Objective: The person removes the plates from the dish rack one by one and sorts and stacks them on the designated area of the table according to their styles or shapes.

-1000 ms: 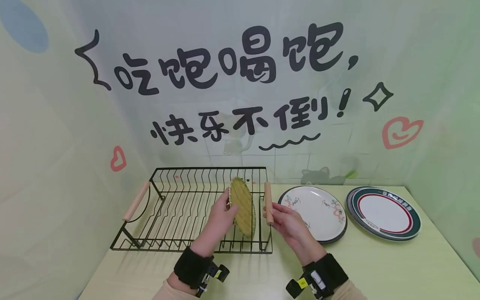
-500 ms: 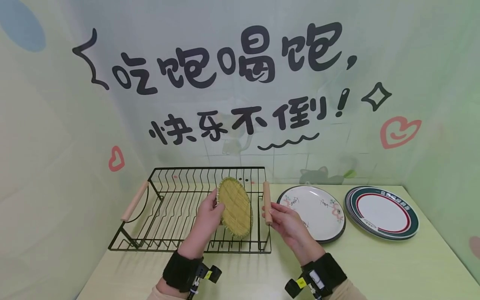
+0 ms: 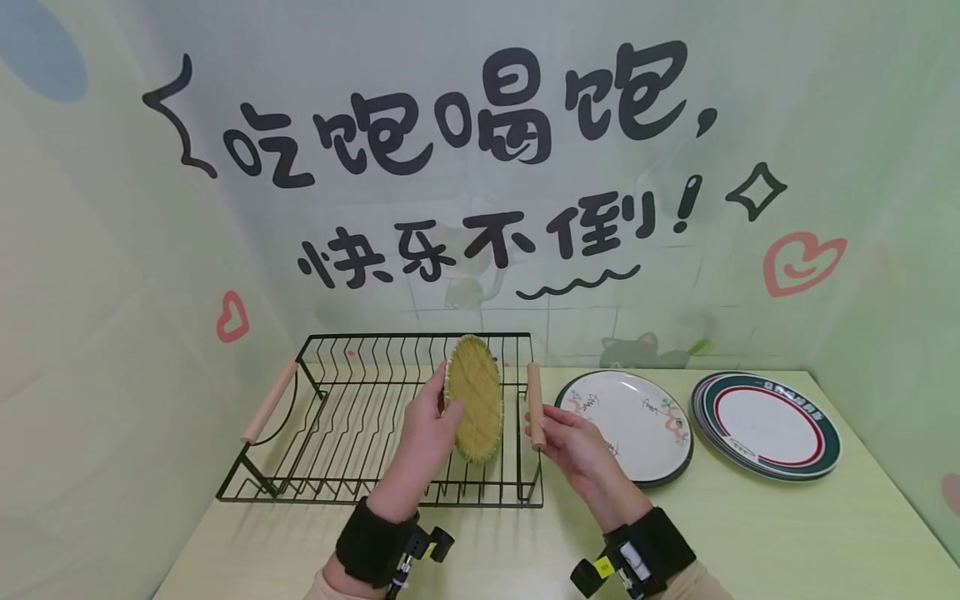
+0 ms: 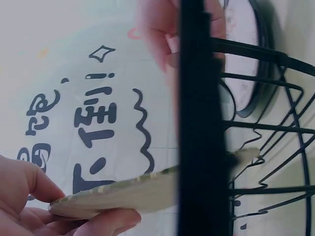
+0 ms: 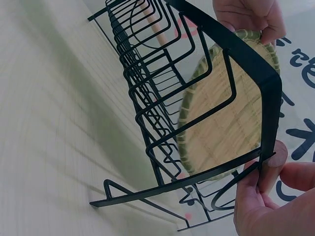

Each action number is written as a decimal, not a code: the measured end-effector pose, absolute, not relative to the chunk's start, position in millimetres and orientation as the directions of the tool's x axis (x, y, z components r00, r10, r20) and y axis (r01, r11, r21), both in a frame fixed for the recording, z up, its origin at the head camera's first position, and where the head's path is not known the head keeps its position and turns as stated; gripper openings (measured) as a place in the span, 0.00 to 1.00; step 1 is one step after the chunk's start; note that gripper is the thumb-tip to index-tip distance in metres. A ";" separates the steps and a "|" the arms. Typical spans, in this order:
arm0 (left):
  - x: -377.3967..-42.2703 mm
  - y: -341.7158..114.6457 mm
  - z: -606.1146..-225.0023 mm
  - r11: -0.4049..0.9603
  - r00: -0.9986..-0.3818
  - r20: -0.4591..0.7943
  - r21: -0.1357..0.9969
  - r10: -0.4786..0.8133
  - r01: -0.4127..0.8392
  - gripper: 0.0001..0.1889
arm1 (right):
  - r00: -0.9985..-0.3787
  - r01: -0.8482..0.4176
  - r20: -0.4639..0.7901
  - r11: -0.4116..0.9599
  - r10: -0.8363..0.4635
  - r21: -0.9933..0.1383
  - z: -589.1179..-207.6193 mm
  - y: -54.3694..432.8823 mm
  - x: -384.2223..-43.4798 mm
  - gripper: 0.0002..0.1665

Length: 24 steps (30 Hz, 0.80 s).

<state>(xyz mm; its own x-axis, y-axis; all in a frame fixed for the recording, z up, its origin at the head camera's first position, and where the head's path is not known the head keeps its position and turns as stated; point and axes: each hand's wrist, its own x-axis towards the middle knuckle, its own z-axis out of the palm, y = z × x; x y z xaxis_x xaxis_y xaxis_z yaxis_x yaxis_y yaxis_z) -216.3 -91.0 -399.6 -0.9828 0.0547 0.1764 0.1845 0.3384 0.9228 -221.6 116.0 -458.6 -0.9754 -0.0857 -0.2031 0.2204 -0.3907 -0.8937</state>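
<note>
A round woven bamboo tray with a stitched rim is pinched at its left edge by my left hand, thumb on the near face. It stands nearly upright at the right end of a black wire dish rack; in the left wrist view its lower edge reaches among the wires. My right hand holds the wooden handle at the rack's right side. In the right wrist view the tray shows behind the rack's end bars, with left-hand fingers at its top edge.
A white floral plate with a dark rim lies right of the rack. Farther right is a stack of plates with a green and red border. The rack's other wooden handle is at the left. A printed cloth backdrop rises behind the table.
The bamboo tray first turned its face more toward the head view and shifted left, then rose and moved slightly right with my left hand. My right hand stays on the handle.
</note>
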 end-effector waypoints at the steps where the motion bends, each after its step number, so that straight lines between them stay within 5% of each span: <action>1: -216.0 -92.4 -397.2 0.339 -0.983 0.178 0.923 0.042 0.182 0.33 | -0.975 0.221 -0.202 -0.389 -0.089 -0.895 -458.8 116.0 -221.9 0.26; 24: -211.3 -124.7 -400.5 -0.228 -0.983 0.052 0.969 -0.174 0.091 0.33 | -0.975 0.223 -0.203 -0.385 -0.092 -0.896 -461.8 115.9 -224.5 0.26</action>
<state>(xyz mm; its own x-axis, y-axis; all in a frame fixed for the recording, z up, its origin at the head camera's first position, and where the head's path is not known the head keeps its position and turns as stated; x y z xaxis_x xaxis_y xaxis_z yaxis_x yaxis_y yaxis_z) -211.3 -124.7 -400.5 -0.9834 -0.1738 0.0519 0.0914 -0.2277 0.9694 -224.5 115.9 -461.8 -0.9749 -0.0918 -0.2029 0.2226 -0.3851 -0.8956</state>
